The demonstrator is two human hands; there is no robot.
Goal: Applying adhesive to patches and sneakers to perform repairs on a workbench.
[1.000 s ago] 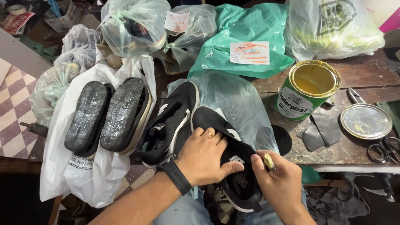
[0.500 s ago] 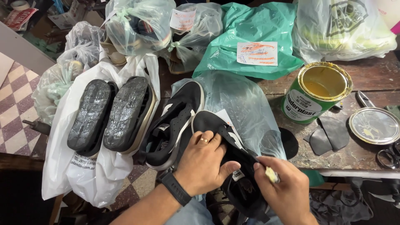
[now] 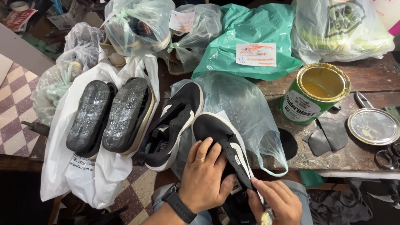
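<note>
Black sneaker under left hand's fingers (right hand beside) — gripped.

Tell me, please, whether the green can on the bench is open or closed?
Open. The green can stands upright with no lid on it, so its yellowish inside shows, and a round metal lid lies flat on the bench to its right.

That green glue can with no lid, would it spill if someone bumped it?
Probably. The green glue can stands open on the wooden workbench, with yellowish glue inside, so a hard knock could slop it out. Its wide flat base likely resists tipping. Its lid lies apart beside it, so nothing would hold the glue in.
</note>
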